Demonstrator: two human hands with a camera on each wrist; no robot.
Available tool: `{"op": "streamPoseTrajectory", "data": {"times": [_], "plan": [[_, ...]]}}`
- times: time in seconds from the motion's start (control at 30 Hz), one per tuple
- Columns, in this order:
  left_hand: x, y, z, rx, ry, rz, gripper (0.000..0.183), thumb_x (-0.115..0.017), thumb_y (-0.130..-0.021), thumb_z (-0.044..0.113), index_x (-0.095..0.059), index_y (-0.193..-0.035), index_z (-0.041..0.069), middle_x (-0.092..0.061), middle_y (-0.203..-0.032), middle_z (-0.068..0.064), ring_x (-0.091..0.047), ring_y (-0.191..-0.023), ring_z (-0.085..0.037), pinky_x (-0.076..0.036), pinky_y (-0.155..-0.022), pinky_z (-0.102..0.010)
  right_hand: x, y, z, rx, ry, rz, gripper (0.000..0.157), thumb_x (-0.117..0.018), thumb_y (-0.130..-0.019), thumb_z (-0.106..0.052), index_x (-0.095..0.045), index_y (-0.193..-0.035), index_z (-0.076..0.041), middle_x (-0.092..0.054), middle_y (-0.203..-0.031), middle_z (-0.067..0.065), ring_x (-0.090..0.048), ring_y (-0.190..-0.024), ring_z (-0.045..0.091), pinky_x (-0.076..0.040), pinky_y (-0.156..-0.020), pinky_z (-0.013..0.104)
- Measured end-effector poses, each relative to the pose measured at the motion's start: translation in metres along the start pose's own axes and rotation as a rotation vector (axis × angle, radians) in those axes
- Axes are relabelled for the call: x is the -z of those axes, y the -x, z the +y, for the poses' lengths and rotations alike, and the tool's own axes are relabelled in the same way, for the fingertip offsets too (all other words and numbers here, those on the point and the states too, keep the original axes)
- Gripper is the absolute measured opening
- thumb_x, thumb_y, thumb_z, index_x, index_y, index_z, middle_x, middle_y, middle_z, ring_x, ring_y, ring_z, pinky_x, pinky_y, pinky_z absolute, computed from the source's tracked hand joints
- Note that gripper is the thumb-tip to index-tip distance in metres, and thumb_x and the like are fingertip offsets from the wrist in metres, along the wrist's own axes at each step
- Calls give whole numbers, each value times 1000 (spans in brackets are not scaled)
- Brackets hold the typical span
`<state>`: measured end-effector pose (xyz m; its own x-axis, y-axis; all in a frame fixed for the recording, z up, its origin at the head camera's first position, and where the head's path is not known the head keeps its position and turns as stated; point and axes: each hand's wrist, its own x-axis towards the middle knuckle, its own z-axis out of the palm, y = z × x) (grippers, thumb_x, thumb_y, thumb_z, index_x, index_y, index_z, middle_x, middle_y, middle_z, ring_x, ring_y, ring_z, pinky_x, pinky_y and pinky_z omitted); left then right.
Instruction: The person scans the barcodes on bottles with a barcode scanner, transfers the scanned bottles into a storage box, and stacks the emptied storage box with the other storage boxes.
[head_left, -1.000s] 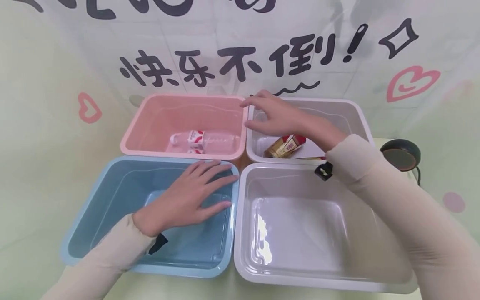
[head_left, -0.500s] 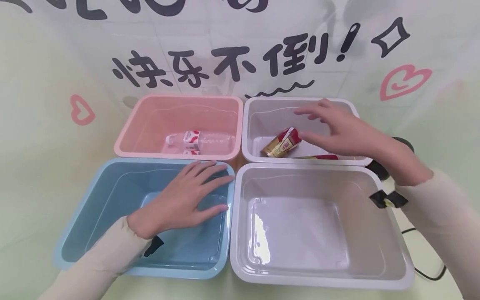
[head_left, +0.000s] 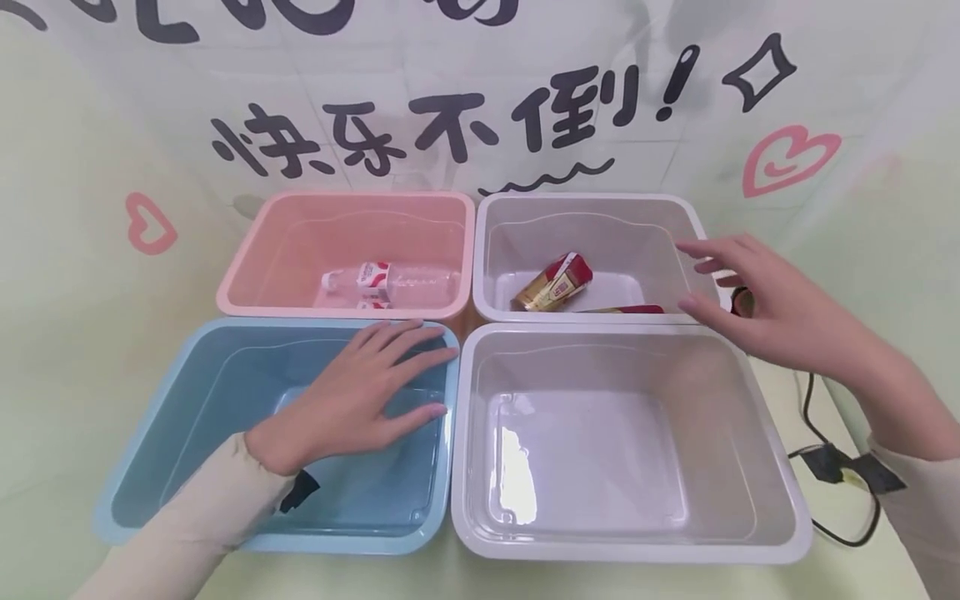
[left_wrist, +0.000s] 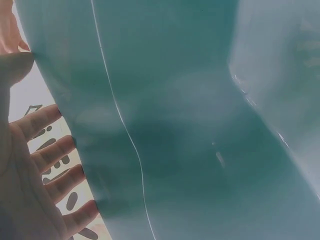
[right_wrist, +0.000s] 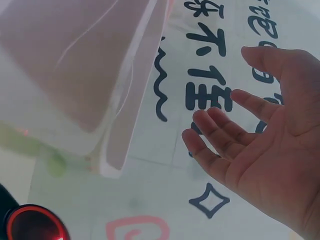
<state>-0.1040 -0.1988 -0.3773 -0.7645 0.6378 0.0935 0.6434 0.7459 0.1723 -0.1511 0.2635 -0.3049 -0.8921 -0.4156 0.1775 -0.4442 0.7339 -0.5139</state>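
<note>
My left hand [head_left: 356, 396] lies over the blue bin [head_left: 112, 492], fingers spread and fingertips right at its far and right rim. In the left wrist view the left fingers [left_wrist: 65, 182] show along the edge of the blue wall. Off to the right, my right hand [head_left: 772, 304] hovers beside the back grey bin [head_left: 480, 250], its fingers loosely bent and holding nothing. The right wrist view shows the right palm [right_wrist: 280, 165] with nothing in it. Inside the back grey bin lie a gold-and-red carton [head_left: 553, 283] and a flat red-and-gold item [head_left: 630, 309], partly hidden by the rim.
A clear plastic bottle [head_left: 416, 286] with a red-and-white label lies in the pink bin [head_left: 228, 287]. A front grey bin [head_left: 465, 433] stands beside the blue one. Behind my right hand sit a dark round device [head_left: 742, 302] and a black cable [head_left: 847, 542].
My right hand has moved from over the rim between the pink and back grey bins rightward, to the grey bin's right side. The left hand stays put; the view shifts slightly.
</note>
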Motion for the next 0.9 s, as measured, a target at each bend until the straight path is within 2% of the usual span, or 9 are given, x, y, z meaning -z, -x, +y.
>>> {"op": "streamPoseTrajectory", "data": {"times": [0.07, 0.17, 0.3, 0.43, 0.53, 0.67, 0.77, 0.9], "plan": [[0, 0, -1, 2, 3, -5, 68, -65, -97, 60, -52, -157, 31, -47, -166, -2, -36, -159, -30, -26, -131, -62, -3, 10, 5, 19, 2, 40, 63, -80, -92, -9, -57, -151, -14, -59, -120, 1, -53, -90, -4, -43, -71, 10], [-1, 0, -1, 5, 3, -9, 67, -64, -97, 61, -52, -157, 32, -47, -166, -2, -36, -159, -30, -26, -131, -62, -8, 27, 15, 34, -25, 96, 64, -80, -90, -1, -58, -149, -11, -57, -118, -8, -56, -85, -10, -42, -80, -1], [-1, 1, -1, 0, -2, -3, 67, -64, -98, 61, -51, -157, 32, -47, -166, -2, -36, -159, -30, -26, -131, -62, -13, 50, 30, 20, -71, 151, 65, -79, -87, 7, -59, -147, -9, -57, -128, -23, -59, -108, -19, -43, -94, -4], [-1, 0, -2, -3, -7, 4, 66, -62, -99, 61, -51, -157, 31, -47, -166, -2, -35, -159, -30, -25, -132, -61, -20, 71, 42, -39, -115, 166, 65, -78, -88, 7, -58, -148, -6, -55, -137, -29, -54, -119, -19, -43, -93, -4], [0, 0, -1, 0, -6, 3, 66, -63, -99, 60, -51, -157, 32, -47, -166, -2, -36, -159, -30, -25, -131, -61, -26, 88, 50, -111, -147, 150, 67, -77, -91, 3, -55, -152, -12, -52, -141, -35, -54, -114, -25, -47, -84, -3], [0, 0, -1, 2, -1, 6, 66, -65, -98, 59, -52, -157, 32, -47, -166, -2, -37, -158, -29, -26, -131, -62, -35, 107, 58, -146, -202, 137, 67, -72, -95, 4, -49, -156, -13, -51, -143, -35, -54, -115, -24, -49, -83, -1], [0, 0, -1, 4, -1, 8, 66, -65, -97, 60, -52, -156, 32, -47, -166, -1, -37, -158, -29, -26, -131, -62, -42, 118, 61, -157, -250, 136, 66, -69, -96, 7, -47, -156, -10, -53, -142, -29, -54, -122, -18, -47, -90, -2], [-1, 0, -1, 7, 0, 6, 66, -64, -98, 61, -53, -156, 32, -47, -166, -1, -37, -158, -28, -25, -131, -61, -49, 128, 63, -228, -277, 120, 63, -67, -100, 2, -45, -158, -13, -56, -137, -27, -55, -121, -17, -49, -89, 0]]}}
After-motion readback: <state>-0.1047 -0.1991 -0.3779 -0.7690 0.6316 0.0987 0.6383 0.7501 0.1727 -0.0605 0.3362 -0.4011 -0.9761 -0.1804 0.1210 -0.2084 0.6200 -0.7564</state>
